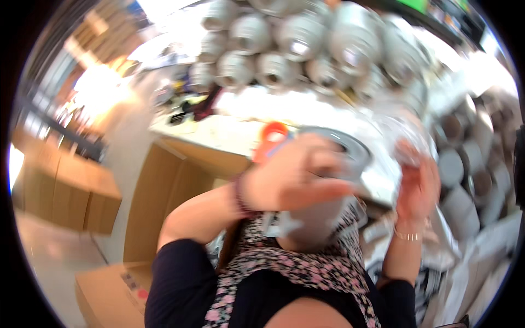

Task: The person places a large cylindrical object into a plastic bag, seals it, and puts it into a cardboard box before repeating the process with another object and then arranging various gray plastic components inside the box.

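Note:
My left hand [301,175] is over a grey vessel [314,218] with pale star-shaped marks, which rests against my lap. Motion smears this hand; its thumb is apart from the bent fingers, and I see nothing between them. Crumpled clear plastic [402,128], like a bag, is gathered in my right hand [418,188], off to the right. A grey round rim or disc [355,147] with a darker ring shows just beyond my left hand, partly covered by it. An orange ring-shaped thing [272,134] sits behind my left wrist.
Stacked grey-white vessels [298,41] line the back of the pale work table [229,131]. More grey cylinders [465,169] are piled at the right. An open cardboard box [164,191] stands at my left, with closed cartons [71,186] farther left on the floor.

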Demonstrator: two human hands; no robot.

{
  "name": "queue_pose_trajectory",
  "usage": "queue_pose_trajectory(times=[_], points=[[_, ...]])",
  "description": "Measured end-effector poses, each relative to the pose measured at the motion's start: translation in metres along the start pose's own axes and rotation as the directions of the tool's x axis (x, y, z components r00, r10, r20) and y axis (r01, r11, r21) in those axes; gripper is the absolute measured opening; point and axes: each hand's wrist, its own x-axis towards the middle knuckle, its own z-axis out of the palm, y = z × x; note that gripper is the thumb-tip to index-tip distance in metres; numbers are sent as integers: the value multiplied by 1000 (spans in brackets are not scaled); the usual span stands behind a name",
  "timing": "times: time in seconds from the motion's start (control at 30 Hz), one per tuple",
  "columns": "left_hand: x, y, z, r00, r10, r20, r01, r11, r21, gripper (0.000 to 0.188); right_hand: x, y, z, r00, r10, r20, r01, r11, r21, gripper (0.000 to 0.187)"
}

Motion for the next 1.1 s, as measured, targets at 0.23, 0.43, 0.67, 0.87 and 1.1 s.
queue_pose_trajectory(times=[0.23,0.43,0.67,0.87,1.1], points=[[55,-28,20,778,-459,-429,225,842,-491,19,-19,-39,22,811,205,549,370,546,-751,52],[67,-18,39,887,-427,-173,147,619,-772,14,27,-34,19,949,-225,223,312,781,-540,29],[43,-76,-4,714,-511,-478,242,821,-517,14,38,-23,-3,882,-43,469,-179,891,418,21],[34,-68,-19,911,-114,-396,8,966,-260,16,107,28,-83,971,56,-231,-70,996,-52,8],[11,-196,20,949,-289,-129,305,942,136,29,-23,132,-188,999,42,13,-1,327,-945,23]])
